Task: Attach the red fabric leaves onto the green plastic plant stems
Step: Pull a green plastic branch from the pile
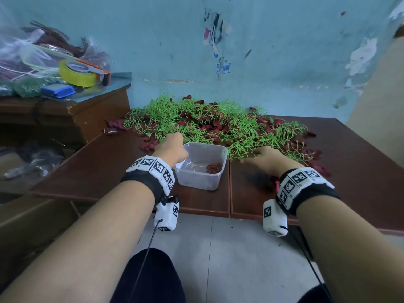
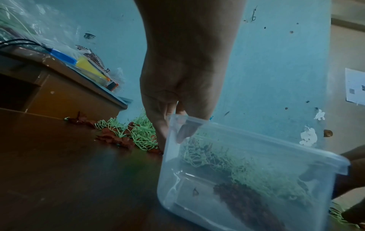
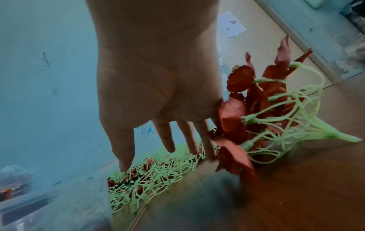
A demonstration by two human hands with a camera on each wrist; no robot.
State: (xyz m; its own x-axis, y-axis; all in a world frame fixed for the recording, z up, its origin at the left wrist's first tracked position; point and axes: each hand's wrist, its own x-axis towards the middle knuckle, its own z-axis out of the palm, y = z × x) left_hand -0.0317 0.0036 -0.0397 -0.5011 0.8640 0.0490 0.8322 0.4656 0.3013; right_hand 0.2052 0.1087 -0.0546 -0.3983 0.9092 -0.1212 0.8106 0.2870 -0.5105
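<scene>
I see both hands over a brown table [image 1: 91, 169] that stands against a blue wall [image 1: 273, 53]. The green plastic stems [image 1: 209, 124] lie in a tangled heap across the far half of the table, with the red fabric leaves [image 1: 215, 125] scattered under and among them and along the heap's left and right edges.

The left hand [image 1: 171, 147] is at the far left corner of a clear plastic container [image 1: 202, 166]. In the left wrist view its fingers [image 2: 164, 125] point down at that corner, one fingertip inside the wall and the others outside it, so I read it as pinching the rim. A small clump of dark red pieces [image 1: 214, 167] lies on the container's floor.

The right hand [image 1: 270, 159] hovers at the near right edge of the heap. In the right wrist view its fingers [image 3: 166, 137] are straight and spread, holding nothing. Just beside them a stem cluster with red leaves [image 3: 276, 112] sits on the table.

On the cabinet [image 1: 65, 114] to the left I note a yellow tape roll [image 1: 77, 74], a blue box [image 1: 58, 90] and plastic bags [image 1: 26, 55].
</scene>
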